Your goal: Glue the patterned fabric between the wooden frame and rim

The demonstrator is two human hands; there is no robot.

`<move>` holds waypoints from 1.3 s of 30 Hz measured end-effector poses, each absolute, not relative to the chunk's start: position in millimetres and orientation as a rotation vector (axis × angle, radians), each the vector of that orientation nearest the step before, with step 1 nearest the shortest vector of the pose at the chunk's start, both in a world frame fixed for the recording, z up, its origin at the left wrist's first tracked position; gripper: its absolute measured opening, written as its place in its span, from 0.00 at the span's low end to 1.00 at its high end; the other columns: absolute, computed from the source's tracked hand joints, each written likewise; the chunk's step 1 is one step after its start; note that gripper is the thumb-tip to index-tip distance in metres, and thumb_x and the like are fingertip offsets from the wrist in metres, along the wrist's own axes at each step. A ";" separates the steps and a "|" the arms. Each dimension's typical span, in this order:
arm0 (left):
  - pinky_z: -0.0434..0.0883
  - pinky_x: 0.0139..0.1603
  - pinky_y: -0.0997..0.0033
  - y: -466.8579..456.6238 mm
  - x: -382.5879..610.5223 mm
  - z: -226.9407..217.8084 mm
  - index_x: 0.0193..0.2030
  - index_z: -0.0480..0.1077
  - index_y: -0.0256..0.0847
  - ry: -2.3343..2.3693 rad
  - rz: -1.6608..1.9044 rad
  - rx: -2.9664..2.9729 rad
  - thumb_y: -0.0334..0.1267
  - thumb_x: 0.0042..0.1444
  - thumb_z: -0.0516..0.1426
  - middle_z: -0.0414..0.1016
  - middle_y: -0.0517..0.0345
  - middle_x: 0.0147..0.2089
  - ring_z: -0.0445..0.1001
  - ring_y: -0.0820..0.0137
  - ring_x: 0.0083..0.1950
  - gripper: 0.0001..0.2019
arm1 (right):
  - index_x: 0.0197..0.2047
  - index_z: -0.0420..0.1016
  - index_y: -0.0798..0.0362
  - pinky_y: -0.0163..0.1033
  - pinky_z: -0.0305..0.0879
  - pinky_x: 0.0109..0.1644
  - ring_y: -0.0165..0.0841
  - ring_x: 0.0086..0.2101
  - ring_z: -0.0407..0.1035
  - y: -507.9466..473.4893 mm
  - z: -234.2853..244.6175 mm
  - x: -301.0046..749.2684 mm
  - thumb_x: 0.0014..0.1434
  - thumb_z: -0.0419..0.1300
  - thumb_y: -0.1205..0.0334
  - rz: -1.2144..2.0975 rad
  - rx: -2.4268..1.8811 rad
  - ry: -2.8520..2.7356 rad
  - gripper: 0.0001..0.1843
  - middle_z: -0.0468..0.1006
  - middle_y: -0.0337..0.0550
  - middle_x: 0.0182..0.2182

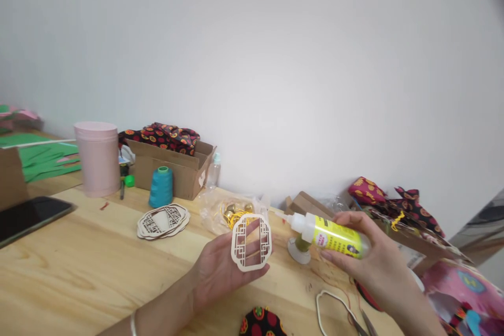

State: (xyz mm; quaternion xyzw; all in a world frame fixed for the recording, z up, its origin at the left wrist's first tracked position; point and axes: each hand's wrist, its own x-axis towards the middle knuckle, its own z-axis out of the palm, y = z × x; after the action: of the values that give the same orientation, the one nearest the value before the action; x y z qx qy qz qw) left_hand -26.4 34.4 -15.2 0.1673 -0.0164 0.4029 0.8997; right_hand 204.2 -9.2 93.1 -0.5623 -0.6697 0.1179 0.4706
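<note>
My left hand (218, 270) is closed on a pale wooden lattice frame (252, 242), holding it upright in front of me with the palm behind it. My right hand (374, 262) grips a glue bottle (334, 234) with a yellow label, lying sideways, its white nozzle pointing left toward the frame but apart from it. A stack of similar lattice frames (163, 221) lies on the wooden table (79, 273) to the left.
A teal thread spool (161, 187), a pink cylinder (97, 158), a cardboard box of patterned fabric (173, 160) and a dark phone (27, 217) sit on the left. A bag of gold bells (232, 210), a thin frame ring (334, 310), scissors (364, 323) and fabric pieces (394, 202) lie nearby.
</note>
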 end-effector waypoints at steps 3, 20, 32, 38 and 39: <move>0.59 0.53 0.56 34.7 -25.1 -16.7 0.53 0.64 0.36 -0.019 0.831 0.343 0.39 0.46 0.57 0.71 0.41 0.50 0.67 0.56 0.52 0.24 | 0.33 0.70 0.49 0.33 0.62 0.22 0.31 0.22 0.65 -14.3 101.3 205.3 0.32 0.70 0.56 0.161 -1.429 -1.447 0.22 0.74 0.37 0.25; 0.66 0.41 0.69 49.2 7.8 -6.1 0.51 0.66 0.33 -0.004 0.778 0.276 0.52 0.50 0.54 0.74 0.48 0.47 0.69 0.61 0.49 0.27 | 0.33 0.72 0.55 0.24 0.66 0.25 0.24 0.26 0.69 20.1 125.3 188.7 0.35 0.71 0.65 0.619 -0.686 -0.706 0.20 0.75 0.33 0.25; 0.65 0.45 0.62 37.6 8.2 -13.2 0.52 0.66 0.34 0.021 0.783 0.211 0.48 0.55 0.50 0.73 0.42 0.47 0.69 0.57 0.50 0.23 | 0.33 0.71 0.52 0.22 0.57 0.15 0.19 0.17 0.60 23.9 67.0 167.1 0.45 0.65 0.52 1.116 -0.403 -0.529 0.15 0.75 0.33 0.26; 0.60 0.53 0.54 28.3 15.5 -13.3 0.57 0.60 0.36 0.121 0.786 0.249 0.44 0.56 0.49 0.73 0.43 0.49 0.68 0.55 0.53 0.23 | 0.38 0.71 0.54 0.29 0.66 0.26 0.27 0.26 0.70 24.9 41.2 168.3 0.43 0.68 0.58 0.975 -0.698 -0.675 0.19 0.79 0.41 0.34; 0.59 0.54 0.53 27.7 16.3 -12.7 0.57 0.59 0.35 0.130 0.785 0.250 0.44 0.56 0.49 0.73 0.43 0.49 0.67 0.55 0.54 0.23 | 0.37 0.71 0.55 0.30 0.67 0.28 0.29 0.28 0.72 24.6 39.1 168.4 0.41 0.69 0.59 0.910 -0.761 -0.686 0.19 0.80 0.42 0.33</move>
State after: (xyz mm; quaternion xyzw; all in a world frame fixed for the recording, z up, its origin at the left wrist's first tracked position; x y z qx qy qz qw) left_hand 16.3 27.7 -12.7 0.1215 0.0630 0.3814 0.9142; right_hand 168.4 24.6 39.1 -0.3513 -0.3169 0.4201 0.7744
